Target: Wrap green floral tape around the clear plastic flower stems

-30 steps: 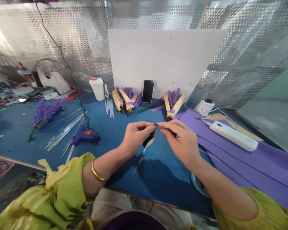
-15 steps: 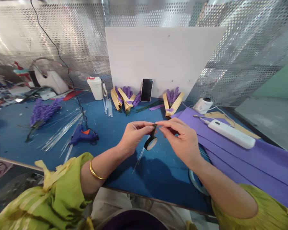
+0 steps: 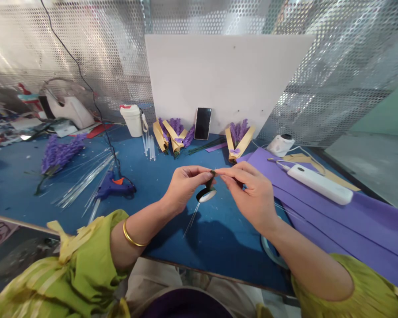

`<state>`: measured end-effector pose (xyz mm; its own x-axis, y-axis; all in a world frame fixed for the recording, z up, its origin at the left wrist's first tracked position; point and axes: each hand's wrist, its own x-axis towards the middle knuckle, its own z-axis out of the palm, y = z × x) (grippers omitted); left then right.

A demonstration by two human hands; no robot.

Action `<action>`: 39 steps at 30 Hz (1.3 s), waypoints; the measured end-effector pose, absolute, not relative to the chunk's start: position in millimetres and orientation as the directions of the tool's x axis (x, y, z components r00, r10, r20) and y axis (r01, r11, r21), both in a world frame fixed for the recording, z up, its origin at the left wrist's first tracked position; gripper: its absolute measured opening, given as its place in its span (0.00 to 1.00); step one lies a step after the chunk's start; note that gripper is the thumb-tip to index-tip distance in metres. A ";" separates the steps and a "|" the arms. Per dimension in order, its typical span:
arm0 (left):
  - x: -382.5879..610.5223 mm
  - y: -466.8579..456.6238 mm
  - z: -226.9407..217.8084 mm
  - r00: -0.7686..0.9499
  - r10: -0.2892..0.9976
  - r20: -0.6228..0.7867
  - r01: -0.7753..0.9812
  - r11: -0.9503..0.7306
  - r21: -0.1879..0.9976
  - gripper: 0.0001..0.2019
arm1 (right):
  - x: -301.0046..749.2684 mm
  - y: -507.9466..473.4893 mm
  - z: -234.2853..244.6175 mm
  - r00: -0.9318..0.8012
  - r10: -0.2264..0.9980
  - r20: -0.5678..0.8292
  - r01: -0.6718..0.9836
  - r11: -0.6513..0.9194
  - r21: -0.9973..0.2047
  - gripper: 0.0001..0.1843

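Observation:
My left hand (image 3: 189, 185) is closed, pinching the dark green tape (image 3: 213, 173) between thumb and forefinger. The tape's roll (image 3: 206, 195), with a pale inner ring, dangles just below the fingertips. My right hand (image 3: 250, 190) is closed too, its fingertips pinched close beside the left ones where the tape is wound. Thin wires (image 3: 290, 213) stick out behind the right hand, in line with its pinch; the fingers hide most of their length. Below the roll, a few thin wires (image 3: 192, 221) lie slanted over the blue table (image 3: 172, 238).
A glue gun (image 3: 114, 187) and a bundle of clear wires (image 3: 82, 181) lie left, near purple flowers (image 3: 61, 152). Small wrapped bouquets (image 3: 237, 141), a phone (image 3: 203, 123) and a white cup (image 3: 132, 121) stand behind. Purple sheets (image 3: 334, 229) and a white power strip (image 3: 320, 183) are right.
The tape roll has swung slightly left and up and tilted flatter under my fingers. Both hands keep their pinch in nearly the same place.

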<state>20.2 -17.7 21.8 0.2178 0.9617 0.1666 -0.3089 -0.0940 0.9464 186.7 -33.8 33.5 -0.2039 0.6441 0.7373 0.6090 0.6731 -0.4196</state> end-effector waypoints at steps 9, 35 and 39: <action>20.1 -18.6 23.5 0.220 0.962 0.162 -0.291 -0.094 0.952 0.10 | 189.2 -36.5 23.5 -0.396 0.407 0.823 0.827 0.547 0.127 0.16; 25.8 -20.7 23.6 0.123 0.985 0.117 -0.172 -0.095 0.981 0.08 | 183.3 -34.3 29.0 -0.194 0.665 0.722 0.701 0.608 -0.372 0.09; 25.6 -20.2 22.8 0.138 0.984 0.110 -0.219 -0.078 0.973 0.07 | 182.6 -34.5 28.5 -0.191 0.674 0.714 0.699 0.604 -0.383 0.09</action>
